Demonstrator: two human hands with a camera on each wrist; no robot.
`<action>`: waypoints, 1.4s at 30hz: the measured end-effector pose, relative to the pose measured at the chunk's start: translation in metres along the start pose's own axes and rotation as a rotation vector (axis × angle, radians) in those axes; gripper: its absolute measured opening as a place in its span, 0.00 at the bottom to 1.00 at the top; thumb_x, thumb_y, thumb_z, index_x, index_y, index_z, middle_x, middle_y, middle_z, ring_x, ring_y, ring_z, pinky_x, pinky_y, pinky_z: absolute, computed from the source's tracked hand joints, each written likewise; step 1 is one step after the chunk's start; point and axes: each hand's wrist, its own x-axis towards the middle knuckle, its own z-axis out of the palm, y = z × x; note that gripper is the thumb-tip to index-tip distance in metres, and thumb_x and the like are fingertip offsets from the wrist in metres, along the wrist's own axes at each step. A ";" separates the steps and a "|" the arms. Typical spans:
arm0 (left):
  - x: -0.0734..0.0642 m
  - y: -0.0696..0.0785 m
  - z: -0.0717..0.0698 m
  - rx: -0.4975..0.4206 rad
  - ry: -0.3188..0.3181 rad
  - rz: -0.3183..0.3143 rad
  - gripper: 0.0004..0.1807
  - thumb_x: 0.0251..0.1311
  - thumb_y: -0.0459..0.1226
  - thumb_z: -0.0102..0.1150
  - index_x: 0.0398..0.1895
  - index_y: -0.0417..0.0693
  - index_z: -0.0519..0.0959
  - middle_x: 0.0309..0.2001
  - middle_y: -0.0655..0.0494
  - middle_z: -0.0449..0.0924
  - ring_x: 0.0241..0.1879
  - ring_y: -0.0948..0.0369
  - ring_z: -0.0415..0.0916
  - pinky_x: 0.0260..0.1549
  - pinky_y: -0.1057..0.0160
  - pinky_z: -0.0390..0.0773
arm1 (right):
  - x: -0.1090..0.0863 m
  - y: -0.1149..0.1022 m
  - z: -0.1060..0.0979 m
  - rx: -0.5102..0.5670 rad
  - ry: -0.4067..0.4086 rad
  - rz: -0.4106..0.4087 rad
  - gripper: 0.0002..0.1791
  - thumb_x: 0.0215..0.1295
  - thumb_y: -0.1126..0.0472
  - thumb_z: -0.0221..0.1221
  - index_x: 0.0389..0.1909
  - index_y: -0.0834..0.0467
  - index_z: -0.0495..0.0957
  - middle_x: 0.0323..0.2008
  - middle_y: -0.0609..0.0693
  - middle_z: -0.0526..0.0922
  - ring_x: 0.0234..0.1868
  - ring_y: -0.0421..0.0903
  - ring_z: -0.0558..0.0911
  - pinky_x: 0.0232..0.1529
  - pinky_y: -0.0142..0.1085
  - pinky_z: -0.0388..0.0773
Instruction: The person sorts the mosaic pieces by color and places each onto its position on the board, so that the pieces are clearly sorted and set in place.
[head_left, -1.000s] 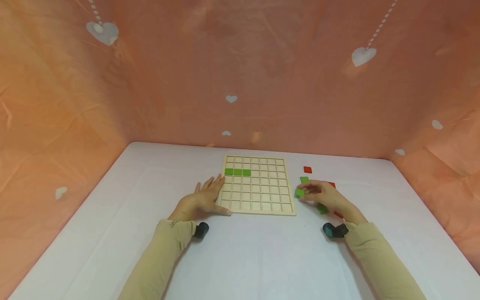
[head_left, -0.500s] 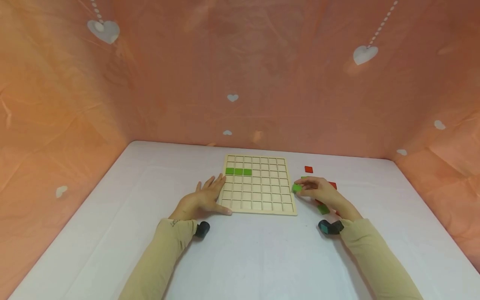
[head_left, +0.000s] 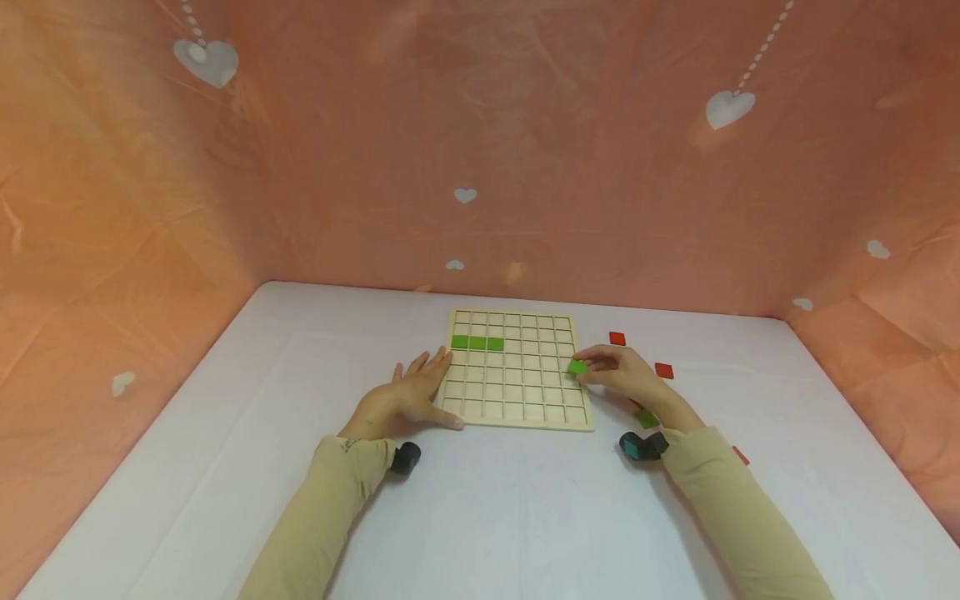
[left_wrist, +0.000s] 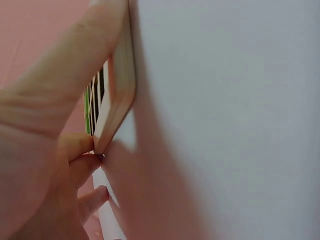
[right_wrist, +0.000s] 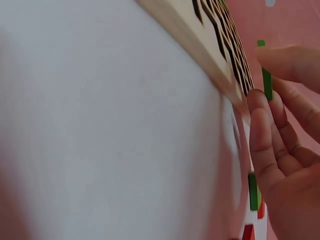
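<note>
A wooden grid board lies on the white table, with green square tiles in a row at the left of its upper part. My left hand rests at the board's near-left corner, fingers spread along the left side and thumb at the front edge. In the left wrist view the thumb reaches across the corner. My right hand pinches a green tile between thumb and fingers, over the board's right edge. From the right wrist, this green tile appears edge-on.
Right of the board lie a red tile, another red tile and a green tile. One more red tile shows beside the right sleeve. Orange cloth with pale hearts stands behind the table.
My right hand has moved left with the green tile, from beside the board to over its right edge. Red tiles behind the hand and sleeve are now uncovered. My left hand stays put.
</note>
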 end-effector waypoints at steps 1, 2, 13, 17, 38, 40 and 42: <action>0.000 0.000 0.000 0.007 -0.001 -0.002 0.62 0.49 0.52 0.71 0.76 0.42 0.38 0.78 0.48 0.31 0.76 0.46 0.27 0.70 0.39 0.27 | 0.001 -0.001 0.001 0.009 -0.004 -0.004 0.24 0.59 0.59 0.66 0.55 0.62 0.77 0.48 0.58 0.81 0.47 0.46 0.78 0.48 0.31 0.73; 0.001 0.000 0.000 0.012 -0.004 -0.005 0.62 0.49 0.52 0.71 0.76 0.42 0.38 0.78 0.48 0.31 0.76 0.46 0.27 0.70 0.39 0.27 | 0.002 -0.002 0.002 0.016 -0.007 -0.007 0.24 0.59 0.59 0.65 0.55 0.63 0.77 0.48 0.59 0.81 0.47 0.46 0.78 0.48 0.31 0.73; 0.001 0.003 0.000 -0.007 0.011 -0.005 0.62 0.48 0.51 0.71 0.76 0.42 0.39 0.78 0.48 0.32 0.76 0.45 0.28 0.71 0.40 0.29 | 0.017 -0.005 0.012 0.003 0.008 0.009 0.24 0.58 0.57 0.66 0.55 0.60 0.78 0.47 0.57 0.83 0.46 0.46 0.80 0.46 0.30 0.75; 0.001 0.003 0.001 -0.012 0.013 -0.005 0.62 0.47 0.51 0.71 0.76 0.41 0.39 0.78 0.48 0.32 0.76 0.45 0.28 0.70 0.39 0.29 | 0.025 -0.008 0.017 0.018 0.006 0.014 0.24 0.58 0.57 0.66 0.55 0.60 0.78 0.47 0.56 0.83 0.47 0.47 0.80 0.49 0.33 0.75; 0.001 0.004 0.003 0.004 0.004 -0.008 0.62 0.49 0.51 0.70 0.76 0.43 0.38 0.78 0.49 0.31 0.76 0.47 0.27 0.71 0.40 0.28 | 0.052 -0.028 0.038 0.034 -0.023 -0.071 0.22 0.60 0.62 0.64 0.55 0.62 0.77 0.53 0.61 0.79 0.54 0.55 0.78 0.51 0.40 0.77; 0.001 0.004 0.003 0.010 0.004 -0.008 0.62 0.49 0.52 0.70 0.77 0.43 0.38 0.78 0.49 0.31 0.76 0.47 0.27 0.71 0.40 0.29 | 0.053 -0.030 0.039 0.030 -0.026 -0.078 0.22 0.60 0.62 0.64 0.55 0.63 0.77 0.52 0.61 0.79 0.53 0.55 0.78 0.51 0.41 0.77; 0.002 0.004 0.004 0.018 0.002 -0.007 0.62 0.49 0.52 0.70 0.77 0.43 0.38 0.78 0.49 0.31 0.76 0.47 0.27 0.71 0.40 0.29 | 0.054 -0.031 0.041 0.031 -0.025 -0.077 0.22 0.60 0.62 0.64 0.55 0.63 0.77 0.51 0.61 0.79 0.52 0.54 0.78 0.49 0.39 0.77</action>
